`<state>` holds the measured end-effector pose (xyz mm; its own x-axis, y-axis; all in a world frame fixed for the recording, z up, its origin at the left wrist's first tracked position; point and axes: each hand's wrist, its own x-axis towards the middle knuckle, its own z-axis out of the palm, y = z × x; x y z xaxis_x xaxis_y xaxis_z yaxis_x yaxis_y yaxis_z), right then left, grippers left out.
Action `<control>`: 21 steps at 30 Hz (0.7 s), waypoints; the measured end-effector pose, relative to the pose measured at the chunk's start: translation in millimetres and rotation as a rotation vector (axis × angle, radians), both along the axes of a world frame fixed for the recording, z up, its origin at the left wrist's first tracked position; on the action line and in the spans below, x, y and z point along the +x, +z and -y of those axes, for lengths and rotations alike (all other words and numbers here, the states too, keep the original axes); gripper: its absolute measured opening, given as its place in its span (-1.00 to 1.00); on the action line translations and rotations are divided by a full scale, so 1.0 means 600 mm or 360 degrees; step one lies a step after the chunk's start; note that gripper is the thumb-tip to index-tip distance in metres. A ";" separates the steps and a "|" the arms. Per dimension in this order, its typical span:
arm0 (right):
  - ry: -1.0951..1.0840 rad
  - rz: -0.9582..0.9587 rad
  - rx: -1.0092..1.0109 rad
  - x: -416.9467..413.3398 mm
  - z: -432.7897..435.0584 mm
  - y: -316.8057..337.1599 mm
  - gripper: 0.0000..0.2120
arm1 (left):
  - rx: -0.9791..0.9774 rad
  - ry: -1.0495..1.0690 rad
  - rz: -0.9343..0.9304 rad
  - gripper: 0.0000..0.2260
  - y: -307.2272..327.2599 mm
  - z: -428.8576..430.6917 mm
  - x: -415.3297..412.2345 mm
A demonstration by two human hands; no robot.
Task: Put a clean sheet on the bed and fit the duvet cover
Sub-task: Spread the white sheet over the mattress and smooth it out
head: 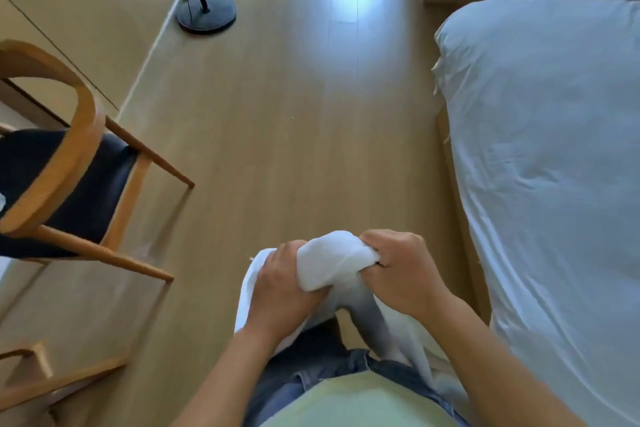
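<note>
Cloth point(332, 260), white, crumpled, between left hand point(282, 288), right hand point(398, 270)

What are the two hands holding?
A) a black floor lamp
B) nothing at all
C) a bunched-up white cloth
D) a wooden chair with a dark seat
C: the left hand and the right hand both grip the bunched-up white cloth between them, in front of the person's body.

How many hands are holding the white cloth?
2. The left hand grips the white cloth on its left; the right hand grips its right end. None hidden.
</note>
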<state>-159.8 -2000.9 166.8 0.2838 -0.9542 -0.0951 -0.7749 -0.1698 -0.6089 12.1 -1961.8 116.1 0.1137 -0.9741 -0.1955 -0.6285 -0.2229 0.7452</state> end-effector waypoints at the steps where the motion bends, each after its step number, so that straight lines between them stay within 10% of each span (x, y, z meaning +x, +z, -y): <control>1: -0.0017 0.0006 -0.0008 -0.003 0.055 0.005 -0.93 | -0.0016 -0.0023 -0.0012 -0.62 0.006 0.068 0.004; 8: -0.0239 0.0154 -0.0041 -0.049 0.384 0.024 -0.95 | -0.0072 -0.0404 -0.0094 -0.74 0.051 0.459 -0.010; 21: -0.0344 0.0890 0.0241 -0.119 1.093 0.020 -0.56 | 0.0032 -0.0078 -0.0450 -0.81 0.123 1.147 -0.117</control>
